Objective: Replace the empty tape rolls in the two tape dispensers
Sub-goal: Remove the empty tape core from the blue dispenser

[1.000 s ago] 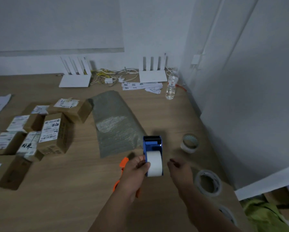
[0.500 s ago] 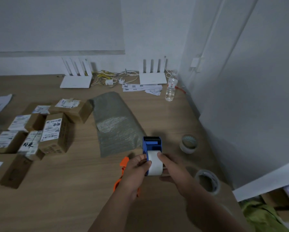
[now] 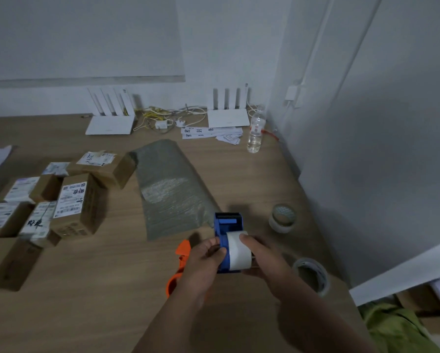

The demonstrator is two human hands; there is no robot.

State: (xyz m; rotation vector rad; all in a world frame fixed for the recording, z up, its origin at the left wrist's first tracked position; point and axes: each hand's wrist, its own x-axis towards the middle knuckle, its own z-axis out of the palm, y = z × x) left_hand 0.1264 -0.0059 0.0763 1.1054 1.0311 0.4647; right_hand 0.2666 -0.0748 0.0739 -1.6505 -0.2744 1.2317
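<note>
Dispenser gripped in both hands at the near right of a wooden table [image 3: 99, 289].
Nearest, the left hand [image 3: 203, 261] grips the left side of the blue tape dispenser [image 3: 228, 225], while the right hand [image 3: 262, 256] curls around the white tape roll [image 3: 238, 250] seated in it, thumb on top. An orange tape dispenser [image 3: 182, 250] lies partly hidden beneath the left hand. Just right of the hands, a clear tape roll [image 3: 313, 276] lies flat; a second roll [image 3: 282, 217] sits farther back. Beyond lies a grey padded mailer [image 3: 168, 189], with labelled cardboard boxes [image 3: 78, 202] to the left. Farthest, two white routers [image 3: 109, 123] and a water bottle [image 3: 256, 131] stand by the wall.
</note>
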